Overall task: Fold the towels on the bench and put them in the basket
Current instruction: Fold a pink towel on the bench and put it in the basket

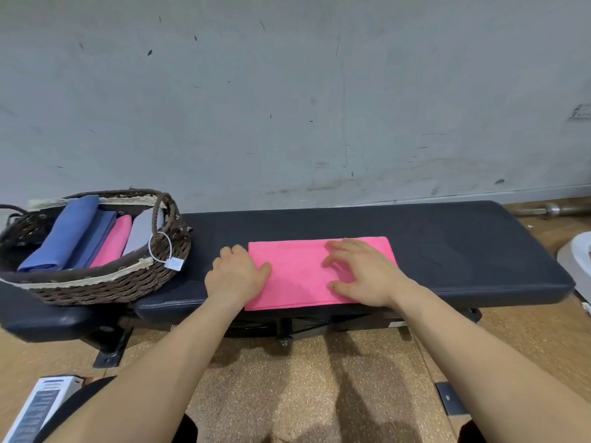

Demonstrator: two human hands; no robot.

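Note:
A pink towel (297, 273), folded into a long flat rectangle, lies on the black padded bench (447, 244). My left hand (235, 274) is at the towel's left edge, fingers curled under, thumb on top of the cloth. My right hand (361, 270) rests on the towel's right half with fingers spread. A dark wicker basket (105, 282) stands on the bench's left end. In it lie folded towels side by side: two blue ones (68, 233), a pink one (113, 241) and a grey one (142, 230).
A grey scuffed wall rises right behind the bench. A white tag (174, 263) hangs from the basket's handle. The floor is brown cork. A white object (575, 260) sits at the right edge, a white device (38, 407) at the lower left.

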